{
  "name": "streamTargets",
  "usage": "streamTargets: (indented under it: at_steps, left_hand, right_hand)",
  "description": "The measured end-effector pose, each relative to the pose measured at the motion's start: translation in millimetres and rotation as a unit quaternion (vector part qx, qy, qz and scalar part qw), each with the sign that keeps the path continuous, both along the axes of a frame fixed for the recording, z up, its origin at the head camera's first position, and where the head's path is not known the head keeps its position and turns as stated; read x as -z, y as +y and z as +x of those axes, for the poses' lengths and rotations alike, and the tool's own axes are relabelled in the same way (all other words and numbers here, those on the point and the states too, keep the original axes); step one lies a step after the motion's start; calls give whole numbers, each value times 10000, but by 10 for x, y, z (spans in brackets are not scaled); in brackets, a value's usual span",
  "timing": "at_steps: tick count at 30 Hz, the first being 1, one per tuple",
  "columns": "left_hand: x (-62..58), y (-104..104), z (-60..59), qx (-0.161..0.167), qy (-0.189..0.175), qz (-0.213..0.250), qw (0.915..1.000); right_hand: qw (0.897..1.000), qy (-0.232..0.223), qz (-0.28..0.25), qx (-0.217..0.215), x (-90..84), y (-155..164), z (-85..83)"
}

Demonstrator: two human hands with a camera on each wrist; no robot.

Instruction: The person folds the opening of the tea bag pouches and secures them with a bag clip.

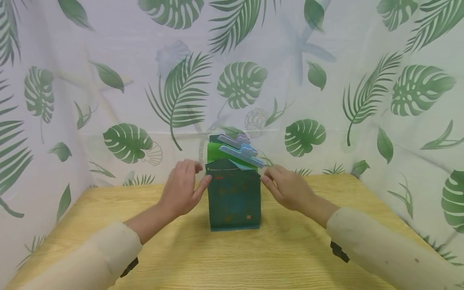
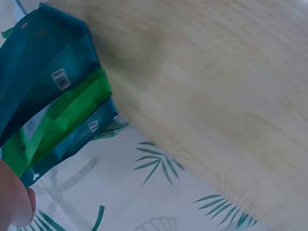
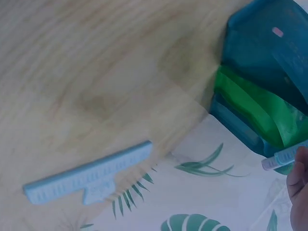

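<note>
A dark teal bag (image 1: 233, 201) stands upright at the middle of the wooden table (image 1: 232, 257). A bright green fold (image 1: 216, 155) shows at its open top. A light blue clip (image 1: 242, 155) and a pale purple clip (image 1: 233, 141) sit across that top. My left hand (image 1: 181, 187) is at the bag's upper left edge, its thumb touching the front. My right hand (image 1: 286, 187) has its fingertips against the upper right corner, by the blue clip's end. The left wrist view shows the bag (image 2: 43, 72) and a bit of the hand (image 2: 14, 197). The right wrist view shows the bag (image 3: 269, 62).
Another light blue clip (image 3: 89, 175) lies flat on the table near the curtain, seen only in the right wrist view. A leaf-print curtain (image 1: 239, 80) closes off the back and both sides of the table.
</note>
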State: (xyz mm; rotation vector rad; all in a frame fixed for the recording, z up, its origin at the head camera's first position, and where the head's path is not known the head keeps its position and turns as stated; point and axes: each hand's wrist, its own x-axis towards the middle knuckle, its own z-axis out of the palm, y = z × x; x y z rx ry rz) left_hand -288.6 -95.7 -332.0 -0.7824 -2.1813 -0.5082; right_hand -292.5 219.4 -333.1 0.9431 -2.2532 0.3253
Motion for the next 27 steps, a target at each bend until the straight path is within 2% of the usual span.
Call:
streamTargets:
  at_steps: [6,12,21,27]
  left_hand:
    - [-239,87,-34,95,45,74,9999]
    - [-443,250,-23,362,-68,-403,9985]
    - [-544,473,-12,353,-160,-966,9946]
    - [-546,511,-27,263,-173,-1027,9942]
  right_hand:
    - [9989,435,-75,-132,-111,-57,-37]
    - [9998,38,-117,124,-192,-143,-38]
    - [9995,-227,85,198,-215,-193,-21]
    - [9964,-744,383,100,-185,-227,-18]
